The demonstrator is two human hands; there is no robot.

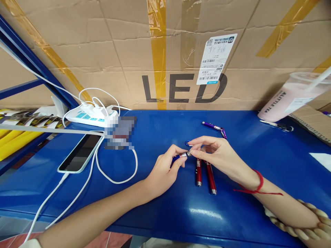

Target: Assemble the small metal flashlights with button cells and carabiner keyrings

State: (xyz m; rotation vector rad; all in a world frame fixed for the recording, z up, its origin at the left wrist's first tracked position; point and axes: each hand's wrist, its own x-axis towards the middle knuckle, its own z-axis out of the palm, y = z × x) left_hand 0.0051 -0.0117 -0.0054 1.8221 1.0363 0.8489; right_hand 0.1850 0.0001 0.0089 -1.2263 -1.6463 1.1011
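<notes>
Over the middle of the blue table, my left hand (165, 168) is closed round a small blue metal penlight (183, 155), its silver end pointing right. The thumb and forefinger of my right hand (216, 151) pinch that silver end, where a blue carabiner clip (188, 143) shows just behind. Two red penlights lie under and in front of my right hand, one at the left (199, 173) and one at the right (211, 178); their far ends are hidden by the hand. A purple penlight (212, 126) with a purple clip lies behind my right hand.
At the left are a phone (81, 151) on a white cable, a power strip (89, 117) and a blurred dark object (121, 132). A pink drink cup (289, 96) and keys (276, 125) are at the right. A large cardboard box (124, 51) stands behind the table (160, 213).
</notes>
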